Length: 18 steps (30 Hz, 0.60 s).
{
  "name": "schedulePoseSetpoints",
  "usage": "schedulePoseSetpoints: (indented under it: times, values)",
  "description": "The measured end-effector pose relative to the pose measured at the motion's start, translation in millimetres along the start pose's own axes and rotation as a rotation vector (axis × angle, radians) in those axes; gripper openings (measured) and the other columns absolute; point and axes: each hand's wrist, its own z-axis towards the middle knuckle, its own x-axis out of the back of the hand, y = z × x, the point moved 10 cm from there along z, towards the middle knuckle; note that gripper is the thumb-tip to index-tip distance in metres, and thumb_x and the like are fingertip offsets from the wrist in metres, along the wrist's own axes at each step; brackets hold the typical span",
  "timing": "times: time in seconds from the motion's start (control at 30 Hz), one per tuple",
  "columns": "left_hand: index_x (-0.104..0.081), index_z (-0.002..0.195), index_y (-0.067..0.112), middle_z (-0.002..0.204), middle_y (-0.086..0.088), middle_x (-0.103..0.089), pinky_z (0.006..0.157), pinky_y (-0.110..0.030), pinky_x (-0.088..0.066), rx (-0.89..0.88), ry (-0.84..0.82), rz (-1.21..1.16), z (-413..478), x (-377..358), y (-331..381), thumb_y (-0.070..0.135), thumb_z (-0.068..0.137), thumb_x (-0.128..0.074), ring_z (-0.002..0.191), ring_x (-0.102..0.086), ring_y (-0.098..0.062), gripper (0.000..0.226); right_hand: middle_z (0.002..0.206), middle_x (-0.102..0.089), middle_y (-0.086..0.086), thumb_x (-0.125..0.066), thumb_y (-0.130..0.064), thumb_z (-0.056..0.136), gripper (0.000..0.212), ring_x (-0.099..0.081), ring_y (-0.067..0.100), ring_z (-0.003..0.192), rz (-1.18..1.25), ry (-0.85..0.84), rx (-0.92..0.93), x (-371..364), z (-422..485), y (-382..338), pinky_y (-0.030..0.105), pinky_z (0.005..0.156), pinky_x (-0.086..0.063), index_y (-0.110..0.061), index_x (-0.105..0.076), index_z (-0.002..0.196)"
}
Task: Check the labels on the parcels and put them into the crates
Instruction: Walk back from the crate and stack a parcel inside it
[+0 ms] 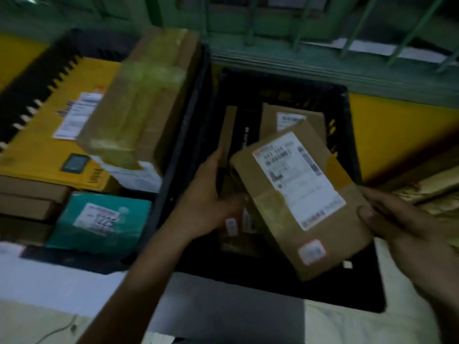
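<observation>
Seen from the head camera, the right hand (407,234) holds a brown parcel (273,214) by its near right corner. The thumb (367,212) presses flat on the top face and the other fingers are tucked underneath, out of sight. The parcel is tilted, its long side running away from that hand, up and to the left. It hangs over the open black crate (352,135), above the parcels already inside. Its white label (298,180) faces up, but the print is too blurred to read. A small red-edged sticker (311,252) sits on the same face, left of the thumb and nearer the person.

The left hand (206,202) reaches into the same crate, just left of the held parcel. Its fingers curl round the edge of a slim parcel (230,127), which stands on edge along the crate's left wall and rises beyond the hand. The blur hides whether this hand also touches the brown parcel.

Beyond both hands, deeper in the crate, a labelled parcel (310,120) lies flat, partly covered by the held one.

Left of the left hand, past the crate wall, a second crate (171,170) holds more parcels. A big taped box (139,103) is propped at a tilt beyond the hand, and a yellow mailer (37,150) lies further left. A teal parcel (99,219) sits about level with the hand, and brown boxes (27,194) are stacked at the far left
</observation>
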Motion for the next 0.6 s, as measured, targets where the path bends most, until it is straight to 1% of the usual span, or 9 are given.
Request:
schedulePoseSetpoints:
  times: [0.03,0.1,0.17,0.23,0.33,0.4,0.47,0.53,0.6]
  values:
    - [-0.022,0.124,0.053,0.111,0.054,-0.039,0.083,0.008,-0.029,-0.026,0.006,0.03,-3,2,4,0.016,0.073,-0.076,0.111,-0.039,0.028,0.083,0.102,-0.068,-0.03,-0.057,-0.013,0.09,0.048,-0.064,-0.008,0.095,-0.051,-0.02,-0.009,-3,2,1,0.007,0.075,-0.049,-0.059,-0.064,0.103]
    - [-0.019,0.136,0.049,0.127,0.041,-0.039,0.084,0.007,-0.03,-0.025,-0.023,0.095,-10,1,3,0.018,0.071,-0.08,0.113,-0.036,0.028,0.095,0.107,-0.069,-0.024,-0.055,-0.016,0.091,0.043,-0.065,0.0,0.101,-0.06,-0.035,-0.041,-6,8,8,0.02,0.082,-0.053,-0.054,-0.064,0.11]
    - [-0.018,0.148,0.038,0.143,0.02,-0.039,0.099,-0.008,-0.036,0.038,-0.092,0.178,-18,-4,-7,0.027,0.073,-0.08,0.129,-0.036,0.008,0.099,0.112,-0.07,-0.013,-0.051,-0.017,0.095,0.036,-0.066,0.009,0.103,-0.061,-0.037,-0.063,-9,16,11,0.033,0.082,-0.054,-0.044,-0.065,0.115]
    - [-0.023,0.147,0.039,0.144,0.013,-0.042,0.108,-0.03,-0.039,0.084,-0.16,0.215,-29,-12,-15,0.034,0.072,-0.079,0.133,-0.039,-0.006,0.094,0.108,-0.071,-0.012,-0.048,-0.016,0.097,0.035,-0.068,0.009,0.096,-0.095,-0.048,-0.06,-14,26,7,0.036,0.072,-0.057,-0.043,-0.066,0.113]
    - [-0.035,0.137,0.049,0.134,0.017,-0.051,0.103,-0.031,-0.043,0.11,-0.168,0.188,-40,-15,-18,0.041,0.072,-0.079,0.122,-0.048,0.001,0.078,0.097,-0.071,-0.018,-0.048,-0.012,0.098,0.041,-0.068,0.001,0.085,-0.078,-0.07,-0.055,-27,41,-5,0.039,0.06,-0.055,-0.047,-0.068,0.1]
    - [-0.037,0.135,0.049,0.132,0.018,-0.053,0.1,-0.029,-0.045,0.11,-0.116,0.257,-42,-9,-20,0.044,0.077,-0.073,0.119,-0.051,0.0,0.068,0.093,-0.069,-0.023,-0.048,-0.011,0.097,0.04,-0.064,-0.005,0.085,-0.13,-0.074,-0.029,-39,49,-13,0.027,0.067,-0.047,-0.045,-0.068,0.093]
    - [-0.033,0.139,0.045,0.133,0.017,-0.054,0.098,-0.028,-0.046,0.093,-0.065,0.368,-40,-5,-20,0.043,0.083,-0.067,0.119,-0.053,-0.004,0.065,0.106,-0.064,-0.016,-0.049,-0.012,0.096,0.033,-0.059,0.004,0.101,-0.231,-0.053,0.022,-47,52,-19,0.024,0.078,-0.042,-0.041,-0.065,0.097]
    - [-0.031,0.141,0.043,0.133,0.018,-0.054,0.096,-0.028,-0.047,0.089,-0.069,0.452,-36,-7,-19,0.045,0.086,-0.061,0.117,-0.054,-0.005,0.063,0.129,-0.053,0.004,-0.054,-0.011,0.094,0.033,-0.05,0.021,0.12,-0.434,-0.049,0.061,-52,52,-15,0.025,0.093,-0.038,-0.028,-0.06,0.122]
    - [-0.04,0.136,0.043,0.129,0.019,-0.057,0.095,-0.024,-0.047,0.125,-0.112,0.457,-31,-11,-22,0.049,0.087,-0.058,0.115,-0.055,-0.002,0.053,0.147,-0.038,0.01,-0.058,-0.016,0.093,0.049,-0.037,0.029,0.133,-0.585,-0.089,0.043,-55,48,-6,0.031,0.101,-0.035,-0.024,-0.046,0.14]
